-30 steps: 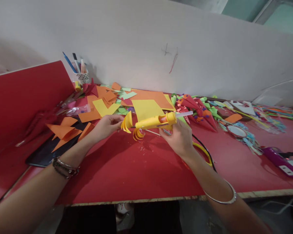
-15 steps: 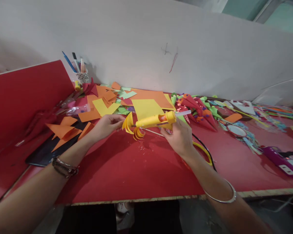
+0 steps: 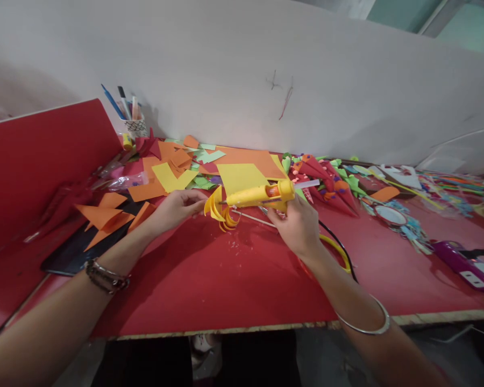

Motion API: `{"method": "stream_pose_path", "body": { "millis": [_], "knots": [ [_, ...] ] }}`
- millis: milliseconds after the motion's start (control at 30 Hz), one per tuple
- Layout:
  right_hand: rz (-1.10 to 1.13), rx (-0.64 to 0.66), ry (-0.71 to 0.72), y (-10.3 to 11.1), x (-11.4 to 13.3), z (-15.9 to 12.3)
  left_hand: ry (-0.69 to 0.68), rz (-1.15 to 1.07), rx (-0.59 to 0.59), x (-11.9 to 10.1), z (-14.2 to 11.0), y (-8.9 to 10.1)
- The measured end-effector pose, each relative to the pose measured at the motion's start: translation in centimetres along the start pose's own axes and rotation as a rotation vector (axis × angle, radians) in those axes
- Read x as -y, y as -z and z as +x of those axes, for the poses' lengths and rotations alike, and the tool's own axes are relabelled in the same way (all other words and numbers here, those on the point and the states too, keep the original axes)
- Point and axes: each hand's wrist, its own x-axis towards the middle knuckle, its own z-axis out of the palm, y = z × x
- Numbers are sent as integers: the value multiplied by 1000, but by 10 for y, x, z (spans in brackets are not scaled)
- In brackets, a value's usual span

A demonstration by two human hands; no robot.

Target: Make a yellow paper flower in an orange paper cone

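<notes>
Glue gun (image 3: 248, 196) | long axis near-crosswise | points left at yellow curl (image 3: 213, 205)

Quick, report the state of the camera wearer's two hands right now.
Left hand: closed, pinching the curled yellow paper at its edge.
Right hand: closed around the handle of the yellow glue gun.

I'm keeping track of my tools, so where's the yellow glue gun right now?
In the head view, the yellow glue gun is near the middle, in the right hand, its front end beside the yellow curled piece in the left hand.
</notes>
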Motion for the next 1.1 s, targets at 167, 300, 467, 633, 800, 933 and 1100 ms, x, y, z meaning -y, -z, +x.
{"method": "stream_pose_path", "body": {
  "millis": [167, 300, 467, 633, 800, 933, 1100],
  "knots": [
    [6, -7, -21, 1, 0, 1, -12, -15, 8, 0, 0, -1],
    [16, -6, -29, 1, 0, 2, -6, -26, 14, 1, 0, -1],
    [25, 1, -51, 1, -1, 2, -3, -37, 35, 2, 0, -2],
    [18, 1, -71, 1, -1, 3, 22, -41, 53, 2, 0, -3],
    [30, 4, -77, 2, 0, 4, 37, -32, 66, -1, 0, -3],
    [38, 12, -92, 3, 0, 5, 39, -18, 75, -1, -1, -2],
    [33, 17, -124, 3, -2, 6, 24, -4, 90, 3, -1, -2]
  ]
}}
